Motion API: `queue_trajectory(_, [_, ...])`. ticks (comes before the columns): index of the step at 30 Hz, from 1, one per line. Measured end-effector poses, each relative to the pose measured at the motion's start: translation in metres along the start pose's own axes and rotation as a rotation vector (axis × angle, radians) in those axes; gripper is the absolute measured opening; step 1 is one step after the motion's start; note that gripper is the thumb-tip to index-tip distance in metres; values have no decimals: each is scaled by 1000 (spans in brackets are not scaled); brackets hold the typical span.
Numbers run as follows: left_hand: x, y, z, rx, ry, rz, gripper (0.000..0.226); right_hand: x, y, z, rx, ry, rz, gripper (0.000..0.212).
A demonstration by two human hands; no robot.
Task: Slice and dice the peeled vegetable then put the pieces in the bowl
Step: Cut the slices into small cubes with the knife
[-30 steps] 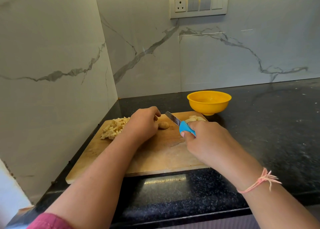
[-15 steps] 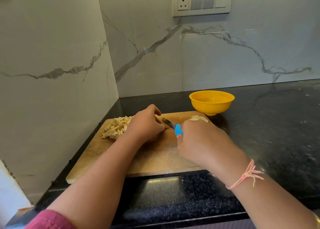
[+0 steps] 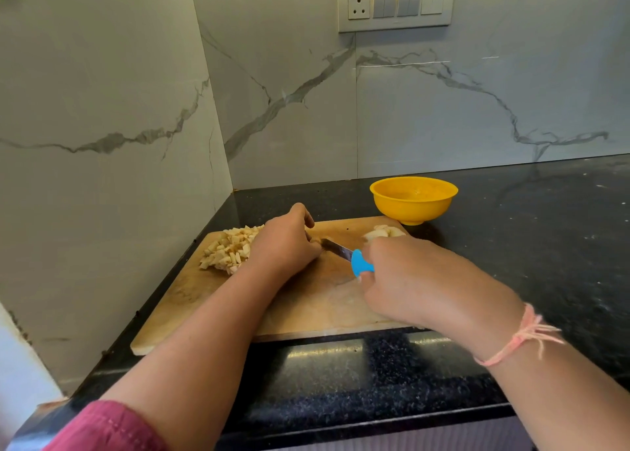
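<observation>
Head view: a pale wooden cutting board [image 3: 306,311] lies on the black speckled stone desk [image 3: 545,246], set into the corner of white marble walls. The right hand [image 3: 412,280] has its grip wrapped round the blue plastic handle of a small steel-bladed knife [image 3: 344,254], whose blade points left and away, its tip reaching the fingers of the left hand [image 3: 286,242]. The left hand's grip is curled knuckles-up on the board; whatever it pins is hidden, so I cannot tell what it holds. Just left of that hand, touching it, is a heap of pale diced vegetable cubes [image 3: 228,249] at the board's far left. Larger pale peeled vegetable pieces [image 3: 385,234] lie at the far right corner, partly behind the right hand. A round yellow plastic bowl [image 3: 414,200] stands on the desk just beyond that corner. A pink thread bracelet [image 3: 521,341] circles the right wrist.
</observation>
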State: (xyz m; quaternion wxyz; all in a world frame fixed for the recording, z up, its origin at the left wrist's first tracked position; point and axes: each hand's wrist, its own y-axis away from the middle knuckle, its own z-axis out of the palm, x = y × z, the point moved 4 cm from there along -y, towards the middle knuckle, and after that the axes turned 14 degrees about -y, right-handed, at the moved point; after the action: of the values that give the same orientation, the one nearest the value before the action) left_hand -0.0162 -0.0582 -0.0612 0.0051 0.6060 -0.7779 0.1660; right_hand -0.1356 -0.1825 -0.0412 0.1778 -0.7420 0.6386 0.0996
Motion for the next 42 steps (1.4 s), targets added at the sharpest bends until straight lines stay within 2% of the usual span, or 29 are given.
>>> queue_trajectory(7, [-1, 1, 2, -19, -86, 69, 36, 14, 13, -7, 4, -68, 32, 41])
queue_trajectory(11, [-2, -1, 3, -27, -114, 76, 37, 17, 12, -10, 117, -168, 58, 40])
queue_trajectory(15, [0, -4, 6, -9, -123, 64, 35, 17, 2, -5, 190, -163, 73, 36])
queue_trajectory(21, [6, -4, 6, 44, -165, 70, 34, 14, -11, 5, 140, -136, 93, 35])
queue_trajectory(32, [5, -10, 8, -36, -13, 13, 22, -2, -21, 6, 80, -130, 99, 17])
queue_trajectory(42, [1, -11, 10, -19, -44, -32, 26, 1, -13, 11, 27, -103, 88, 20])
